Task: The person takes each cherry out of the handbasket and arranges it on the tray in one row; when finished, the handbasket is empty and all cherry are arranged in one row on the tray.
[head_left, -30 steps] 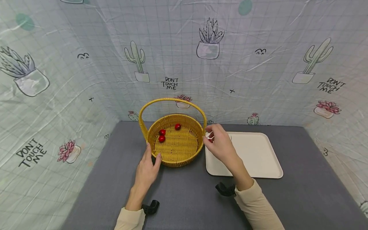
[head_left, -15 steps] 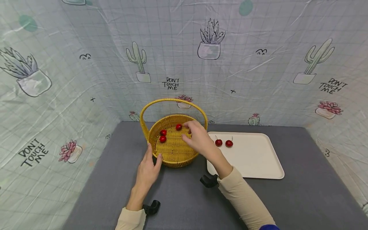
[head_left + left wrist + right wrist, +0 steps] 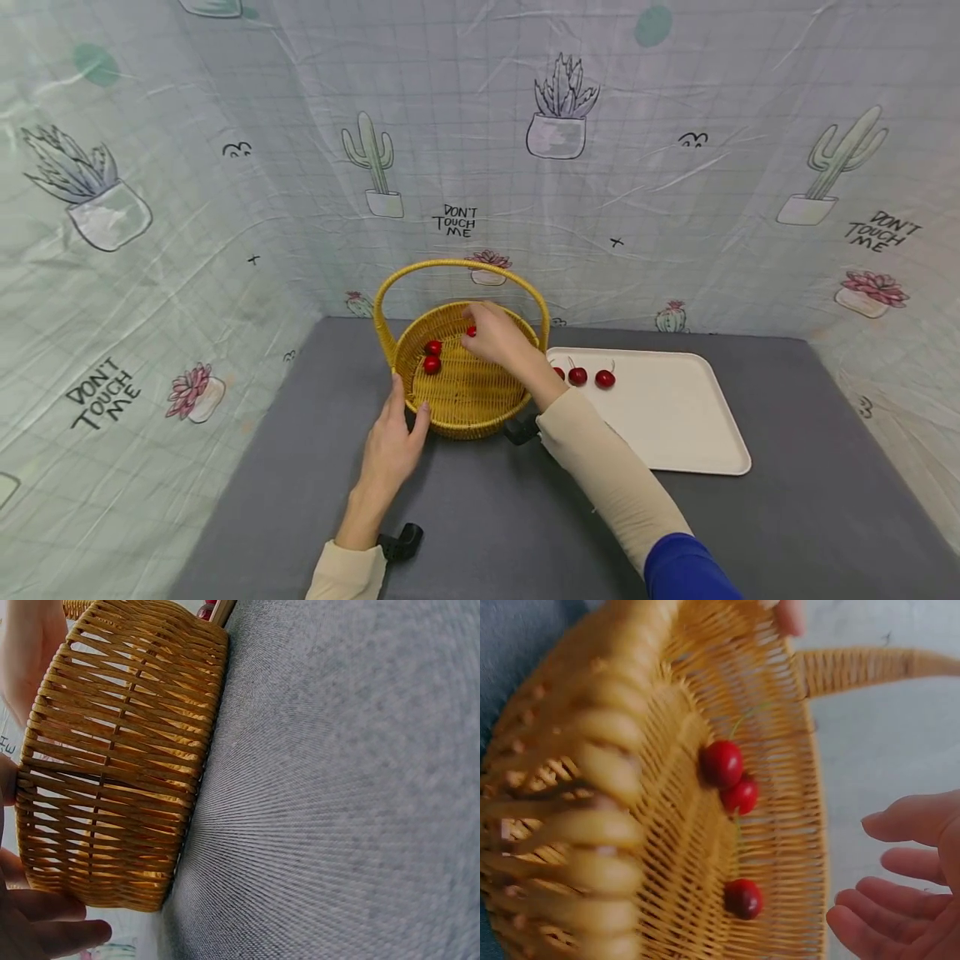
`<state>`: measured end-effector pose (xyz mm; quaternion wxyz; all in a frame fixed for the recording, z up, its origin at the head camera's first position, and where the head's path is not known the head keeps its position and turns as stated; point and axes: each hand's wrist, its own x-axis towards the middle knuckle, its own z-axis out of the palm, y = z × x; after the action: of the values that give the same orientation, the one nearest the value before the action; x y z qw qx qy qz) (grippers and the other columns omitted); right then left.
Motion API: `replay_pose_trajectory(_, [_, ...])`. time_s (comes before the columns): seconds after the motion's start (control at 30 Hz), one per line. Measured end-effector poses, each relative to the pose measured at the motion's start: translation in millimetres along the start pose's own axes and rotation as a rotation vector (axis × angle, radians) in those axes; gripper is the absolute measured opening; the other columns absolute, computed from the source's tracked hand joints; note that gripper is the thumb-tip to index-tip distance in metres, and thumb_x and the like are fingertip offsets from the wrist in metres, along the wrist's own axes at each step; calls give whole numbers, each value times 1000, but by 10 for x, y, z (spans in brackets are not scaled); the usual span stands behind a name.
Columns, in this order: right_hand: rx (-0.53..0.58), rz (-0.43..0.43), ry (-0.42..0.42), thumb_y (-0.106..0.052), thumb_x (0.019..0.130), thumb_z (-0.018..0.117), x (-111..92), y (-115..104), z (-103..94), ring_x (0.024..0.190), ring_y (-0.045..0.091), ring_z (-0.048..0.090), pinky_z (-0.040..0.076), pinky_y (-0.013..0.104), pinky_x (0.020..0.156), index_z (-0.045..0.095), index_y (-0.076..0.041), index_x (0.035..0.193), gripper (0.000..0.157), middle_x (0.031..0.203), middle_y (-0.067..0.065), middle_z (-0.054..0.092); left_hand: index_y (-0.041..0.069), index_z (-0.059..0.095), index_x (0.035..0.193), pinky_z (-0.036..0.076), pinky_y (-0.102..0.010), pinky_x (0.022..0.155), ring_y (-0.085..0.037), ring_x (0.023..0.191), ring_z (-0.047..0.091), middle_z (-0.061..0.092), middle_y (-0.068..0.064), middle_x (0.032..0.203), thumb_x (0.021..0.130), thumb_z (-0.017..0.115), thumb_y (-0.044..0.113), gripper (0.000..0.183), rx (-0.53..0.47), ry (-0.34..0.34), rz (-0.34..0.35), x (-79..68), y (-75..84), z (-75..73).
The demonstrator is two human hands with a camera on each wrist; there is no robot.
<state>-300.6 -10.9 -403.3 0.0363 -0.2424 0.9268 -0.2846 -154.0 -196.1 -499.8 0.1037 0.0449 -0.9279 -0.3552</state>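
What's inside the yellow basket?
The basket holds three red cherries: two close together, one apart. In the head view, the right hand covers part of its floor; in the right wrist view, the near rim hides some, so I can't see every spot.

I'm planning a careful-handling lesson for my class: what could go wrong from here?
Two cherries in the wicker basket sit close together, so the right hand might nudge one while picking the other. In the head view, the right sleeve overlaps the tray and could brush the three cherries there.
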Motion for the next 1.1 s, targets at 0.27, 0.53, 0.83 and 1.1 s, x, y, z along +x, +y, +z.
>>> replay_pose_trajectory(0.27, [-16,93,-123,-23,97,65,338,221,150,127,31,56,50,45,102,55,-2,139,48,139,17,57,11,12,162,46,-58,105,-43,137,49,32,-17,162,104,47,47,77,-8,-7,-10,-11,15,17])
replay_pose_trajectory(0.53, [-44,133,-242,-17,100,61,493,344,187,127,30,57,49,43,99,50,-3,146,49,146,15,54,10,12,162,44,-58,106,-42,138,47,32,-17,162,104,46,48,77,-9,5,-3,6,-1,6])
replay_pose_trajectory(0.83, [-104,108,-273,-10,102,57,545,437,364,123,26,60,51,39,99,62,-9,133,31,132,10,63,10,13,162,45,-58,105,-43,137,48,32,-17,163,104,45,50,77,-8,0,2,-2,1,4])
replay_pose_trajectory(1.1, [-218,58,-230,-10,99,61,558,357,399,120,27,59,51,40,98,65,-4,125,27,128,13,62,11,13,162,46,-58,104,-43,135,50,32,-17,163,104,44,51,77,-5,2,-9,1,7,-2])
